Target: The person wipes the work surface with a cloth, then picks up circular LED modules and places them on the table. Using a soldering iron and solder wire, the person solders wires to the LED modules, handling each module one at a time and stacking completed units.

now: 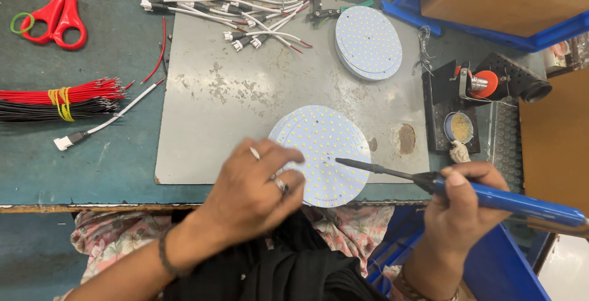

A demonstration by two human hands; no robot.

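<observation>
A round white LED board [324, 148], dotted with small yellow chips, lies on a grey metal sheet [233, 92] near the table's front edge, on top of other round boards. My left hand [254, 190], with rings on two fingers, rests on the board's left edge, fingers curled on it. My right hand [457, 215] grips a blue-handled soldering iron [491, 198]. Its dark tip reaches left over the board's right half.
A second stack of round LED boards [368, 42] lies further back. White connector wires [245, 16] are spread at the top. Red scissors [58, 16] and a bundle of red and black wires [58, 100] lie left. A black iron stand [491, 83] stands right, blue bins beyond.
</observation>
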